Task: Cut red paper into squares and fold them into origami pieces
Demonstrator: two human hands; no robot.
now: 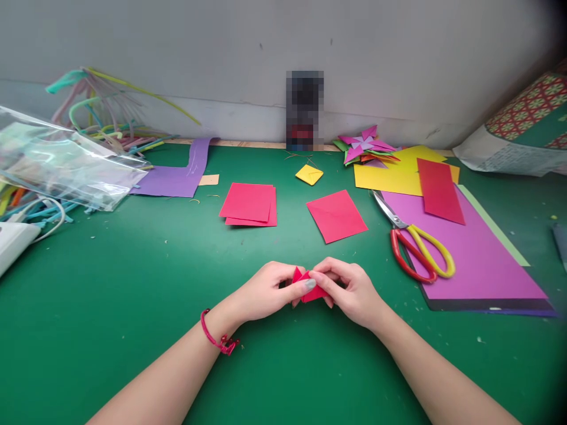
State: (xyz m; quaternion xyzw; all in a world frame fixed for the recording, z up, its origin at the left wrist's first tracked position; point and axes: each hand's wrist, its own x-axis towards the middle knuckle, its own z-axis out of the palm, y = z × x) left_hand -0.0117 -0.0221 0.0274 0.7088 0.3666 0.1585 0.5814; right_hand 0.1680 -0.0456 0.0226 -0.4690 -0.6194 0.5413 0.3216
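Observation:
Between my two hands is a small folded piece of red paper (313, 293), with pointed corners sticking up. My left hand (283, 286) pinches it from the left, the thumb lying across its front. From the right, my right hand (348, 287) grips its edge between thumb and fingers. Parts of the folded paper are hidden behind the fingers. Just beyond my hands lie a flat red paper square (337, 216) with a faint crease and a small stack of red squares (248, 203). A folded yellow paper piece (309, 174) rests farther back.
Scissors (414, 242) with red and yellow handles lie at the right on purple sheets (482, 260). Folded paper stars (365, 144) sit by the wall. At the left are a clear plastic bag (71, 159), pipe cleaners (110, 130) and a white power strip (15, 242).

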